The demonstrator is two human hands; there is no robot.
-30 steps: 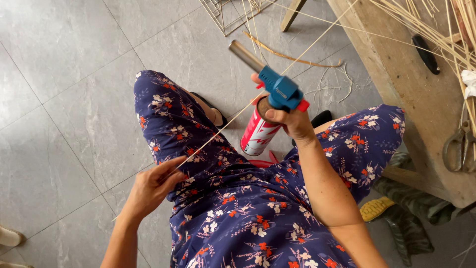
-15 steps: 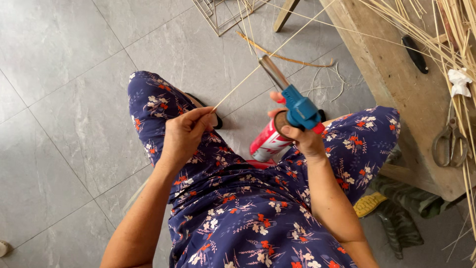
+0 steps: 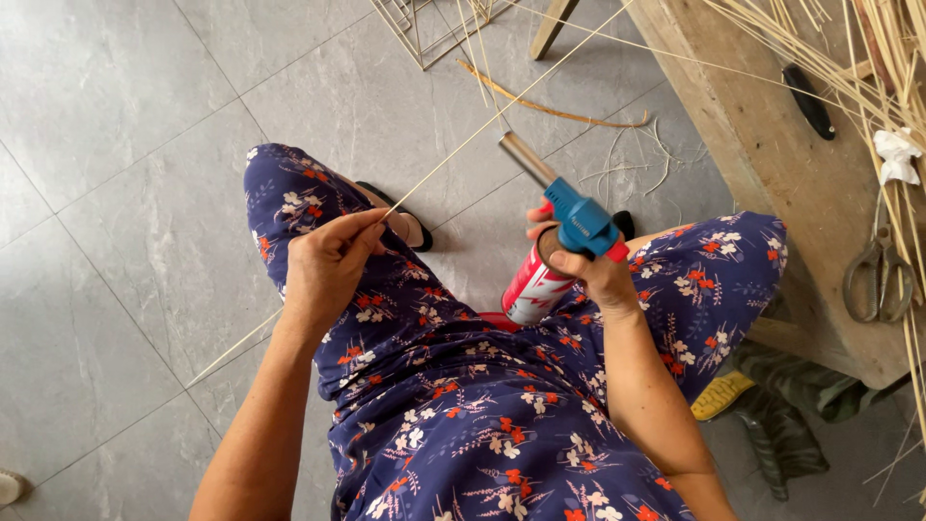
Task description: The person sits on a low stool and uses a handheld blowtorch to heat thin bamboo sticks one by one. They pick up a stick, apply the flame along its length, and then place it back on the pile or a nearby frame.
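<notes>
My left hand (image 3: 328,265) pinches a long thin bamboo strip (image 3: 482,130) above my left knee; the strip runs from the floor at lower left up toward the bench at upper right. My right hand (image 3: 588,265) grips a gas torch (image 3: 569,207) with a blue head and a metal nozzle that points up and to the left, close beside the strip. The torch sits on a red and white gas canister (image 3: 531,289) held between my knees. I am seated in dark blue floral trousers.
A wooden bench (image 3: 772,154) at right carries many bamboo strips (image 3: 858,68), scissors (image 3: 876,275), a black-handled knife (image 3: 808,99) and a white rag (image 3: 897,154). A wire frame (image 3: 415,29) and loose shavings lie on the grey tiled floor. Green boots (image 3: 772,415) rest under the bench.
My left hand slid up along the strip from the lap to above my left knee. The torch tilted so its nozzle now points toward the strip.
</notes>
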